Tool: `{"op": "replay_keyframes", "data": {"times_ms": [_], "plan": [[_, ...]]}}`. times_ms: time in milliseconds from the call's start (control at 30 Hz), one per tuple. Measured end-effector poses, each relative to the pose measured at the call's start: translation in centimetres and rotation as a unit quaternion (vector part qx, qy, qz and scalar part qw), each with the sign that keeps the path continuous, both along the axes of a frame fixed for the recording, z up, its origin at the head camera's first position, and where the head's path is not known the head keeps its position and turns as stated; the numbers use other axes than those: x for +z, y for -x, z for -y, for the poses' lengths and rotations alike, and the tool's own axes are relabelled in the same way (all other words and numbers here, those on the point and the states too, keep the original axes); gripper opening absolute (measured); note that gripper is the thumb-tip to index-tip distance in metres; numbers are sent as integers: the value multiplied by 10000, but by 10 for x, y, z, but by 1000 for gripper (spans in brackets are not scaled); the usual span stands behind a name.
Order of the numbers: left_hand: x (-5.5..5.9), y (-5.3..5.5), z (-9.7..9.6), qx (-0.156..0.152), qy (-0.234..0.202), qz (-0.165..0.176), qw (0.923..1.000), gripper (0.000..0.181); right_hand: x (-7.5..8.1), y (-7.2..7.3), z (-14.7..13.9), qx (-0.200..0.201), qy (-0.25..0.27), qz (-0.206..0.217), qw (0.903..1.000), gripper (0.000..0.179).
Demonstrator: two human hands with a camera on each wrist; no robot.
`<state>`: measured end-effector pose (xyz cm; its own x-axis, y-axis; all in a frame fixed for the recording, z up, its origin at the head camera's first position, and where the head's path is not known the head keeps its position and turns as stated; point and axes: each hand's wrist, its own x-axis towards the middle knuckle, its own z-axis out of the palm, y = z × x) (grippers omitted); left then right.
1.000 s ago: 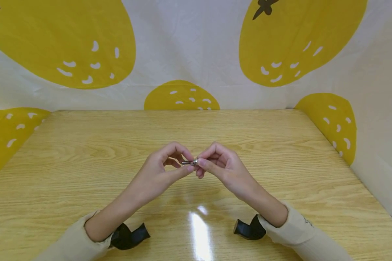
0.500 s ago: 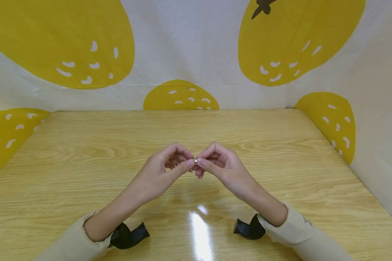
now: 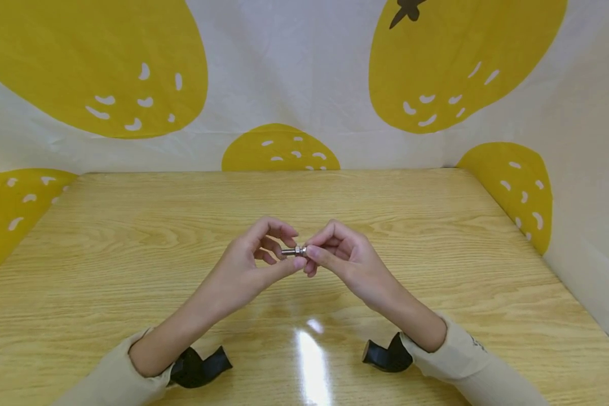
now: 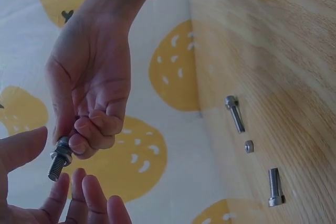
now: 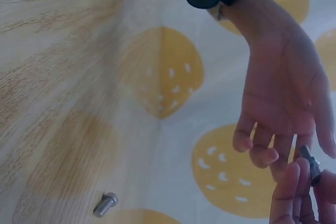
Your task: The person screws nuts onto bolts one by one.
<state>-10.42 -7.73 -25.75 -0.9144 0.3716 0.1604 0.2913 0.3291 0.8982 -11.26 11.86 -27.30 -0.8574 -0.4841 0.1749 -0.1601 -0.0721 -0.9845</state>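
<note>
In the head view, a small metal bolt (image 3: 288,252) with a nut (image 3: 298,251) on its shaft lies level between both hands. My right hand (image 3: 342,256) pinches the bolt's head end between thumb and fingers. The left hand (image 3: 256,259) surrounds the threaded end, thumb and fingers spread apart. From the left wrist camera, the threads of the bolt (image 4: 54,170) and the nut (image 4: 62,155) show plainly, with a gap between them and the left fingers. The bolt's head is mostly hidden by the right fingertips.
On the wood table (image 4: 294,77), the left wrist view shows two loose bolts (image 4: 275,187) with a small nut (image 4: 249,146) between them. The right wrist view shows a bolt (image 5: 105,204) on the table. A lemon-patterned cloth (image 3: 294,73) stands behind the table.
Half a second ago my left thumb and index finger closed over the nut; now they have spread away, uncovering nut and threads. The right hand keeps its pinch in place.
</note>
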Motion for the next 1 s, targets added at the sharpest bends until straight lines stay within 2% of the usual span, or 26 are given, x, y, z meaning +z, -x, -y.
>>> {"op": "replay_keyframes", "data": {"times_ms": [200,467,600,733,1000], "plan": [[-4,1,0,-77,298,29,9995,21,-3,2,0,71,62,-26,10000,19],[-5,0,1,-89,138,-278,9995,16,-6,5,1,-7,-61,-28,10000,18],[-4,-1,1,0,84,-383,9992,23,-3,4,1,-74,-95,46,9999,19],[-3,0,1,86,149,-264,9995,29,0,3,1,-33,-58,26,10000,19],[-1,-1,2,132,150,51,9998,18,1,1,2,50,-62,75,9999,21]]}}
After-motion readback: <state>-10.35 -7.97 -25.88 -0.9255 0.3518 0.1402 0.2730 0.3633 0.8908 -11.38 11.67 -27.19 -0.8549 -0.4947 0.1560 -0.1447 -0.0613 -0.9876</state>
